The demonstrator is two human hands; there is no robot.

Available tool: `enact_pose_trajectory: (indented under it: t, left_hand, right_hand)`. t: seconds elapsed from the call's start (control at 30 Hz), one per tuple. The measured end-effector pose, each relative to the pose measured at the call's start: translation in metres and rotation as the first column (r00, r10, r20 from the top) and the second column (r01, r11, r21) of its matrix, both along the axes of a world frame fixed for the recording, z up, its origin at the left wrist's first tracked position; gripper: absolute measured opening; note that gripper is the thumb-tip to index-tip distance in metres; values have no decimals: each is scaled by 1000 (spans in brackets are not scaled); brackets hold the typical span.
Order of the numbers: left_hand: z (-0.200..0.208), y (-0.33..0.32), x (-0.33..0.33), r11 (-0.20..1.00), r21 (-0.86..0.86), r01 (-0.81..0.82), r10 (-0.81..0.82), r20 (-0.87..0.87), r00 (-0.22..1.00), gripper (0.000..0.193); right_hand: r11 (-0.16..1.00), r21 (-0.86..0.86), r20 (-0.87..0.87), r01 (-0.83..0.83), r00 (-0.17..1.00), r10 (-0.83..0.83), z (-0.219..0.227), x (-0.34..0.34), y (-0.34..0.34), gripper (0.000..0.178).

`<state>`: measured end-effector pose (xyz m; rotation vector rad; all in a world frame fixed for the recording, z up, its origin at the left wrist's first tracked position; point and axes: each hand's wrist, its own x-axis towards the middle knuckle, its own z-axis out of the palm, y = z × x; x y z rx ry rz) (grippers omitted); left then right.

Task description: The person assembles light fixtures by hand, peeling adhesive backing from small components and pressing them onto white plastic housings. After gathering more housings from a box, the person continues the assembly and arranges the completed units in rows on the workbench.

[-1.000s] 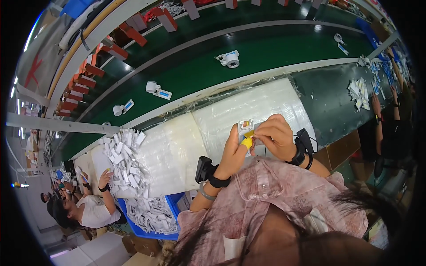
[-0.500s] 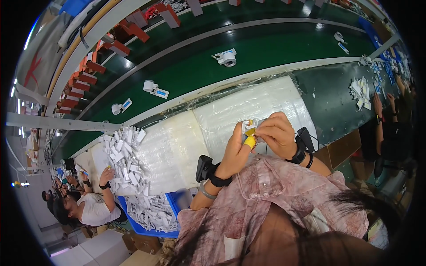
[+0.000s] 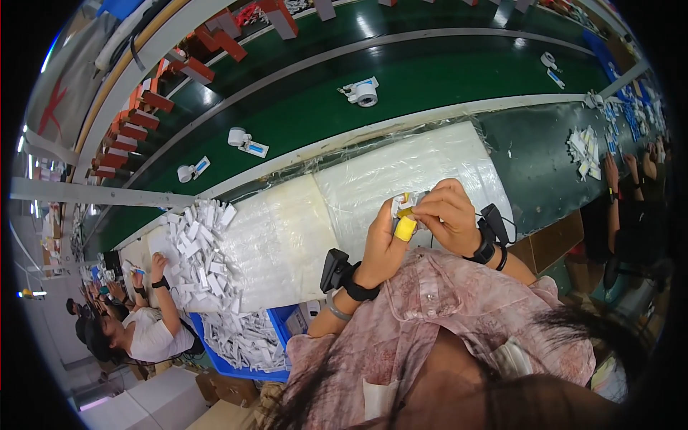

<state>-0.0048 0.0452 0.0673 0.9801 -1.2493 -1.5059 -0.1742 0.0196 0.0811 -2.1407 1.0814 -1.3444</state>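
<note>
My left hand [image 3: 382,247] pinches a small white piece [image 3: 398,205] with a yellowish part on it. A bright yellow wrap [image 3: 405,228] covers the thumb. My right hand [image 3: 448,216] meets it from the other side, its fingers bunched together at the same piece. The fingers hide much of it, so its kind is unclear. Both hands are above a work surface covered in clear plastic film [image 3: 401,161]. To the left lies a heap of small white plastic parts [image 3: 201,251].
A blue bin [image 3: 247,373] full of white parts stands at lower left. Beyond the table a green conveyor belt [image 3: 301,122] carries white devices [image 3: 365,92]. More white parts [image 3: 585,152] lie at right. Co-workers' hands [image 3: 159,266] show at far left and far right.
My left thumb has turned, showing more of its yellow wrap; both hands stay at the piece. Devices on the belt have shifted slightly left. The left co-worker's hand has drawn away from the heap.
</note>
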Motion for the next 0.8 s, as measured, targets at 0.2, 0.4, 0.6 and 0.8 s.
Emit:
enact_pose_trajectory:
  t: [0.2, 0.4, 0.6, 0.8]
  left_hand:
    - [-1, 0, 0, 999, 35, -28, 28, 6, 1000, 38]
    - [-2, 2, 2, 1000, 6, 19, -20, 85, 996, 37]
    - [-9, 1, 3, 998, -42, -51, 55, 116, 992, 30]
    - [-29, -14, 12, 998, 69, -11, 1, 149, 989, 27]
  right_hand:
    - [1000, 10, 0, 1, 1000, -1, -2, 2, -1, 24]
    - [1000, 17, 12, -17, 1000, 17, -3, 2, 0, 24]
    - [1000, -14, 31, -18, 999, 19, -9, 6, -1, 23]
    - [991, 128, -12, -36, 999, 38, -31, 9, -11, 19]
